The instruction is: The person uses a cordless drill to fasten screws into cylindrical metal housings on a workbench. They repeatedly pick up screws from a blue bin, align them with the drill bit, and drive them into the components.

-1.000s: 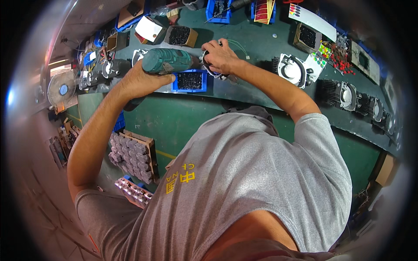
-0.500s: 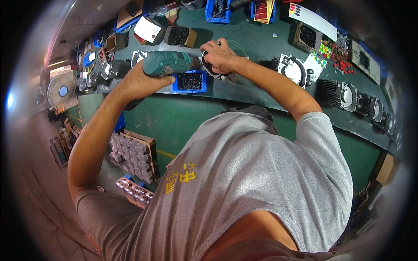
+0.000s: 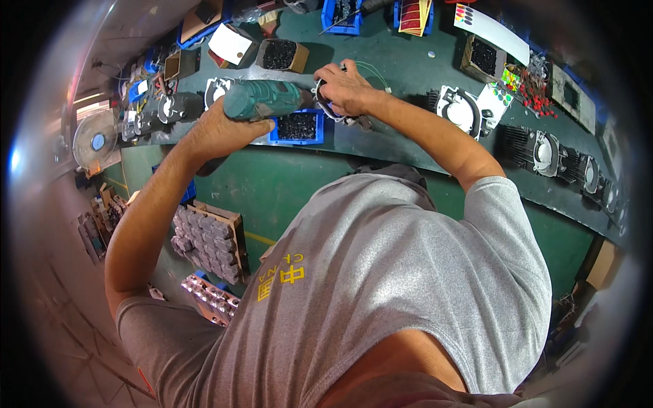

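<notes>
My left hand is wrapped round the grip of a teal power drill. The drill lies level and its front end points right, at a round metal housing. Over the top of that housing my right hand is closed, fingers curled on its rim, steadying it on the bench. Thin pale green wires run out behind the housing. Whether the drill's tip touches it is hidden. Just below the drill sits a blue bin of small black screws or similar parts, close to my left thumb.
On the green bench, finned castings stand to the right and more to the left. Behind are a cardboard box of black pieces and another box. A fan stands far left; stacked grey castings sit below.
</notes>
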### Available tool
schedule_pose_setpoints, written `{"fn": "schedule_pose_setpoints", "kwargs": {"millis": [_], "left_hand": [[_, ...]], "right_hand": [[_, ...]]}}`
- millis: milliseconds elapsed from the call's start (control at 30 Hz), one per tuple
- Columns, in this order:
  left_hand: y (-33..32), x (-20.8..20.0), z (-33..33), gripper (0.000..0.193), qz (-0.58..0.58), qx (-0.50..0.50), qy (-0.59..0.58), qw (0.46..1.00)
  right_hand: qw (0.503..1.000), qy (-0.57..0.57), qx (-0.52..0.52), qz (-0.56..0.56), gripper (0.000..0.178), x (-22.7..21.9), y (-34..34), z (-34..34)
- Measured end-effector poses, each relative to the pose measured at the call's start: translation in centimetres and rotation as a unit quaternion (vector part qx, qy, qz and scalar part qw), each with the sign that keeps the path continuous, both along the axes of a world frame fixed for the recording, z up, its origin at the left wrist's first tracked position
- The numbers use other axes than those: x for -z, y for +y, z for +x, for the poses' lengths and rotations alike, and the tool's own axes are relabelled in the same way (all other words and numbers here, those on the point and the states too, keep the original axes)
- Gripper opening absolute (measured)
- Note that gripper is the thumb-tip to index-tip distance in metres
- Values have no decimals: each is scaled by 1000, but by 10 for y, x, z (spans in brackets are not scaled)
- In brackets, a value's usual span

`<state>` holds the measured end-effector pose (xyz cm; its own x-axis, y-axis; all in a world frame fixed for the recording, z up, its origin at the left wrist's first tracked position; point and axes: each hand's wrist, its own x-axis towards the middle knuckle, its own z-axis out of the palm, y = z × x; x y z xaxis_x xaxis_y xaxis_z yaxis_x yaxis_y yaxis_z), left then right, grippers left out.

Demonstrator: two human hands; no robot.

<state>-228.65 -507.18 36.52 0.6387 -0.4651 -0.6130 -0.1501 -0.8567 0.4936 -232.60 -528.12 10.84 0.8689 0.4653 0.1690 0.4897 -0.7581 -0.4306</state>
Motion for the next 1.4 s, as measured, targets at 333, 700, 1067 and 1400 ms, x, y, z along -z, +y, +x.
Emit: {"fn": "schedule_pose_setpoints", "kwargs": {"millis": [333, 700, 1067, 1400], "left_hand": [[2, 7, 0, 32, -14, 30, -14, 999], [5, 4, 5, 32, 29, 71, -29, 997], [23, 13, 6, 46, 34, 52, -66, 996], [9, -2, -4, 41, 39, 128, -126, 983]], "right_hand": [[1000, 1, -5, 7, 23, -2, -1, 0], [1000, -4, -17, 18, 18, -6, -3, -1], [1000, 3, -13, -14, 18, -8, -2, -2], [1000, 19, -5, -22, 20, -9, 2, -6]]}}
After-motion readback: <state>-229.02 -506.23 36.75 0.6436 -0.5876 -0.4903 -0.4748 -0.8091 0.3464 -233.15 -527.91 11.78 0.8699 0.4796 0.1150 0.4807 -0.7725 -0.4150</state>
